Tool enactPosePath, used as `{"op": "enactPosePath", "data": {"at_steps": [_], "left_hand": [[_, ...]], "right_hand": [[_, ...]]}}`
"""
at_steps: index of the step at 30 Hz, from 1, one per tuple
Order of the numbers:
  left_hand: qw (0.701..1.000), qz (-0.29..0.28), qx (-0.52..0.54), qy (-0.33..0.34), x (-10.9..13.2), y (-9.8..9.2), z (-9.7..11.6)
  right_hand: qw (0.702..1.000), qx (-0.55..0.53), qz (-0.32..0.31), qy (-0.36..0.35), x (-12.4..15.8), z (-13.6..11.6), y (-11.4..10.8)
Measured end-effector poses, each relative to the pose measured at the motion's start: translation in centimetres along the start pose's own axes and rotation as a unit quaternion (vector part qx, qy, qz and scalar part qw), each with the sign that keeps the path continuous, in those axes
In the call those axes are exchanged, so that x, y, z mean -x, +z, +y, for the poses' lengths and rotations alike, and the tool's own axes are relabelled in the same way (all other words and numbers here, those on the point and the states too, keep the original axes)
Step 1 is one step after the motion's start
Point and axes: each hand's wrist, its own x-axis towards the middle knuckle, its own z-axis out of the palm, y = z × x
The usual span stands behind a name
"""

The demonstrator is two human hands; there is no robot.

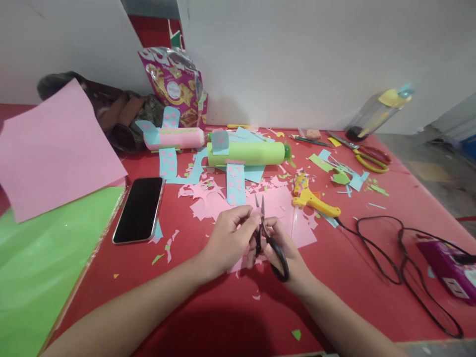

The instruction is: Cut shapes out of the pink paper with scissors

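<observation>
- Red tabletop (208, 307) fills most of our frame, backed along the top by a white panel (297, 59); its right edge slants from upper right down to the right side.
- Our right hand (284, 248), at centre, is wrapped round the handles of black scissors (277, 258), blades slightly parted and pointing up the frame.
- Our left hand (232, 235), just beside it, pinches a small pink scrap (256, 211) near the blades, thumb against finger.
- Behind our hands lies a cut pink sheet (307, 233), its far edge bordered by shreds.
- Above that, the green tube (256, 153) and pink tube (176, 137) lie crosswise, with blue paper fins, narrowing our room toward the panel.
- Left of centre, we have a phone (139, 210) near the edge of a green sheet (44, 267); a large pink sheet (59, 148) overlaps that at upper left.
- Right of our hands, a yellow glue gun (316, 201) trails its black cord (375, 248) in loops toward lower right.
- Our widest room is lower centre, between our forearms, with a few scraps.
</observation>
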Motion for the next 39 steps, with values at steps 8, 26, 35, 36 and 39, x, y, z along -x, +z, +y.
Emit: {"op": "enactPosePath", "data": {"at_steps": [8,26,35,36,39], "left_hand": [[1.0,0.018,0.006,0.006,0.0,0.1,0.0],[1.0,0.013,0.022,-0.004,-0.3,-0.2,0.2],[0.981,-0.173,-0.08,-0.032,-0.9,-1.2,0.6],[0.975,-0.2,-0.086,-0.045,-1.0,-1.2,0.6],[0.961,-0.246,-0.107,-0.067,-0.9,-1.4,0.4]], "right_hand": [[1.0,-0.02,0.0,-0.016,0.0,0.1,0.2],[0.998,-0.035,0.046,-0.022,-0.1,0.6,0.0],[0.977,-0.097,0.186,-0.038,-0.8,0.1,-0.6],[0.975,-0.109,0.188,-0.038,-0.9,0.0,-0.6],[0.976,-0.121,0.175,-0.035,-0.9,-0.2,-0.5]]}}
